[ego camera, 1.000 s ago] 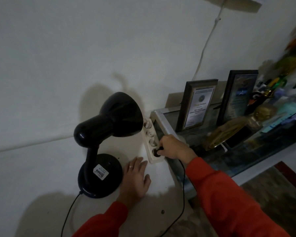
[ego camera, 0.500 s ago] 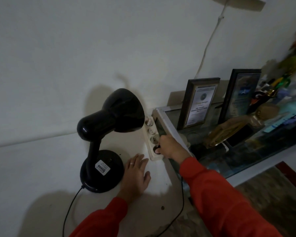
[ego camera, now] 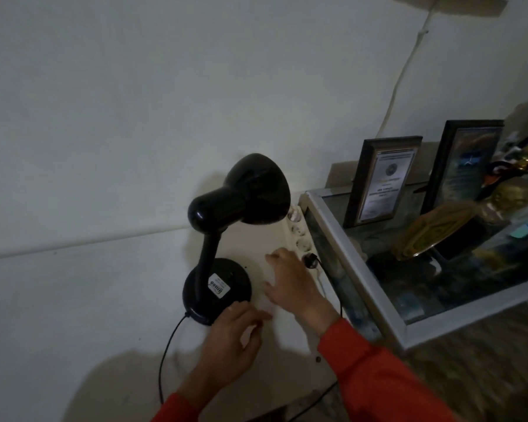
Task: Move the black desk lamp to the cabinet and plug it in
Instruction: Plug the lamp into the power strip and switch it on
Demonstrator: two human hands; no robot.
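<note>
The black desk lamp (ego camera: 226,236) stands upright on the white cabinet top (ego camera: 89,300), its shade tilted toward the wall. Its black plug (ego camera: 310,259) sits in the nearest socket of a white power strip (ego camera: 299,236) lying by the glass case. The cord (ego camera: 165,360) runs from the lamp base toward me. My right hand (ego camera: 293,287) is flat on the cabinet, fingers spread, just left of the plug and not gripping it. My left hand (ego camera: 235,342) hovers with fingers apart at the near edge of the lamp base, holding nothing.
A glass display case with a metal frame (ego camera: 363,284) stands right of the strip, holding two framed certificates (ego camera: 381,181) and a golden figurine (ego camera: 457,226). A white cable (ego camera: 403,71) runs up the wall. Floor shows at the lower right.
My right hand has let go of the plug and moved left onto the cabinet. My left hand has lifted off the surface and pulled back toward the lamp base.
</note>
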